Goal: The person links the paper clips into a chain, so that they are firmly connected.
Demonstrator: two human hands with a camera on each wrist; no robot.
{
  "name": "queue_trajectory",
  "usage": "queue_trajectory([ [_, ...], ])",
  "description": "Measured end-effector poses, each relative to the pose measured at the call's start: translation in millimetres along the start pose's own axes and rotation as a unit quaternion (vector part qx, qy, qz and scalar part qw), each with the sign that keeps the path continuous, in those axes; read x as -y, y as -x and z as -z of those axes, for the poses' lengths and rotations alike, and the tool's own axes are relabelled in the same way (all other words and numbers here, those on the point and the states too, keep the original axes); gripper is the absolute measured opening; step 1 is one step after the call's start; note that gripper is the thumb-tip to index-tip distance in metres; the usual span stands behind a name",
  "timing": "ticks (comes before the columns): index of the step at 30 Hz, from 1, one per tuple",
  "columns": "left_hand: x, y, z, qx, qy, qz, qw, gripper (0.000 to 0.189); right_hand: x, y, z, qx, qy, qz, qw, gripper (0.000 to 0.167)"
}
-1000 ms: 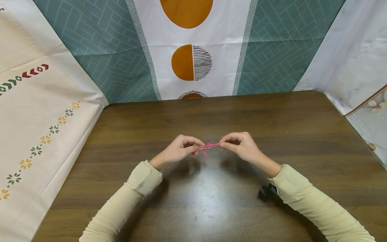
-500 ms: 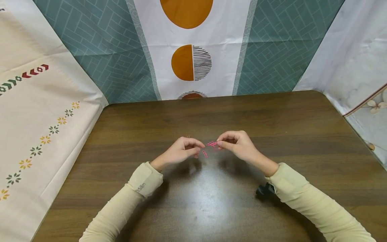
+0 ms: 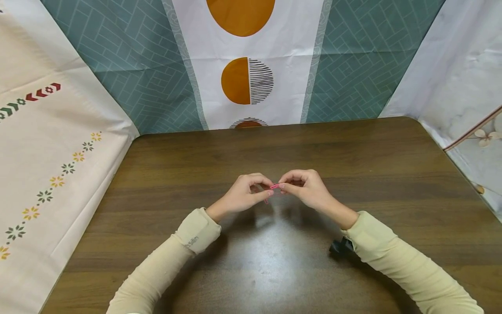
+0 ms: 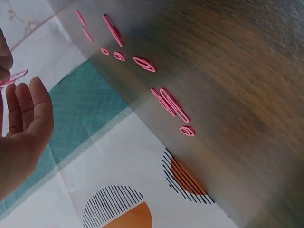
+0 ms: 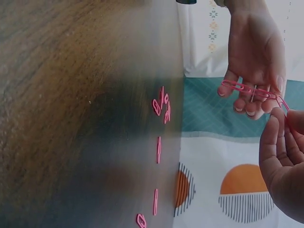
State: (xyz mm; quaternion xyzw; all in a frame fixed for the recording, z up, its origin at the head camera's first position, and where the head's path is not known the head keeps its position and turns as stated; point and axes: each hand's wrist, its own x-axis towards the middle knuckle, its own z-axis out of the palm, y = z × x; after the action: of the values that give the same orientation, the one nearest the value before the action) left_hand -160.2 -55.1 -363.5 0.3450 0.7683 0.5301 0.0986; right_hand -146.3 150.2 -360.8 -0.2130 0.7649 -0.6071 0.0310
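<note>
My left hand [image 3: 251, 190] and right hand [image 3: 307, 187] meet above the middle of the brown table. Between their fingertips is a short chain of pink paper clips [image 5: 263, 93]. My right thumb and forefinger pinch one end of it, beside my left thumb and forefinger, which close on the same stretch. The chain's other end crosses in front of the left fingers in the right wrist view. Single pink paper clips [image 4: 144, 64] lie spread on the table in both wrist views; from the head, my hands hide most of them.
The wooden table [image 3: 196, 157] runs back to a hanging cloth with orange circles [image 3: 247, 80]. White patterned cloth [image 3: 43, 174] hangs at the left side. A black object [image 3: 340, 247] shows beneath the right sleeve.
My left hand let go of the chain, drew slightly away, then moved right to the clips at the right fingertips. The right hand shifted slightly left, keeping its pinch.
</note>
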Motion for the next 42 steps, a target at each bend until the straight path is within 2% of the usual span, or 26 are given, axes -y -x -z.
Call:
queue_trajectory([
  [9, 0.1, -0.4, -0.3, -0.009, -0.022, 0.000, 0.9997, 0.007, 5, 1.7, -2, 0.005, 0.007, -0.005, 1.0000, 0.005],
  [14, -1.8, 0.8, -0.1, -0.021, -0.024, 0.007, 0.9995, 0.006, -1, 1.7, -2, 0.017, 0.023, -0.007, 0.9996, 0.004],
  [17, -5.8, 1.4, -0.2, -0.027, -0.026, 0.016, 0.9991, 0.007, -2, 1.7, -4, 0.027, 0.028, 0.000, 0.9993, 0.005],
  [19, -14.6, 2.4, 0.3, -0.029, -0.025, 0.018, 0.9991, 0.008, -2, 1.5, -5, 0.031, 0.030, 0.008, 0.9990, 0.005],
  [23, -22.0, 3.7, 0.3, -0.032, -0.011, 0.010, 0.9994, 0.009, -3, 0.9, -8, 0.034, 0.038, 0.025, 0.9984, 0.005],
  [27, -8.6, 2.8, -1.1, -0.040, -0.002, -0.004, 0.9992, 0.007, -4, 0.4, -11, 0.034, 0.040, 0.028, 0.9982, 0.005],
  [31, 0.2, 2.1, -0.7, -0.041, -0.014, -0.033, 0.9985, 0.006, -3, 0.7, -11, 0.033, 0.037, 0.029, 0.9983, 0.005],
  [34, 1.5, 2.1, 1.1, -0.031, -0.035, -0.057, 0.9973, 0.006, -1, 0.2, -9, 0.025, 0.052, 0.055, 0.9968, 0.005],
  [36, 0.4, 2.0, 2.2, -0.020, -0.051, -0.060, 0.9967, 0.005, 0, -1.0, -7, 0.023, 0.070, 0.083, 0.9938, 0.005],
  [39, -1.9, 2.0, 3.6, 0.000, -0.069, -0.049, 0.9964, 0.007, 1, -3.8, -6, 0.028, 0.099, 0.127, 0.9866, 0.005],
  [42, -3.8, 2.1, 4.4, 0.015, -0.077, -0.030, 0.9964, 0.008, 1, -5.8, -8, 0.039, 0.122, 0.150, 0.9803, 0.006],
])
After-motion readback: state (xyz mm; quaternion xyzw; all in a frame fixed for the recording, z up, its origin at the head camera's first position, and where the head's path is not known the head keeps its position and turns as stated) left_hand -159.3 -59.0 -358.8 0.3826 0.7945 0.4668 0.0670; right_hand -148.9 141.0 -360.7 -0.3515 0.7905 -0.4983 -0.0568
